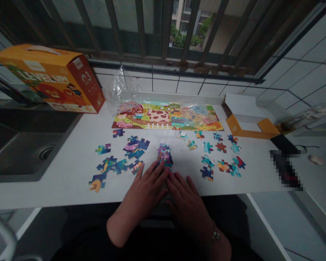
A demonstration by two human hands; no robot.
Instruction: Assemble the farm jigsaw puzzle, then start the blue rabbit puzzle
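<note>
My left hand [149, 185] lies with fingers spread at the counter's front edge, its fingertips at the near side of some joined purple and blue puzzle pieces [164, 154]. Beside it, my right hand [183, 192] rests flat, fingers stretched out, its fingertips just below the same pieces. Nothing shows held in either hand. Loose puzzle pieces [134, 146] lie to the left, some overlapping, with an orange and blue piece [97, 182] nearest the edge. Several more pieces, among them a brown one [221, 147], are scattered on the right.
Behind the pieces lie colourful farm and animal picture boards [159, 116], partly under clear plastic wrap. An orange box [54, 81] stands at the back left beside a sink [29, 159]. An open orange and white box [251, 121] sits at the back right, near a dark blurred object [286, 170].
</note>
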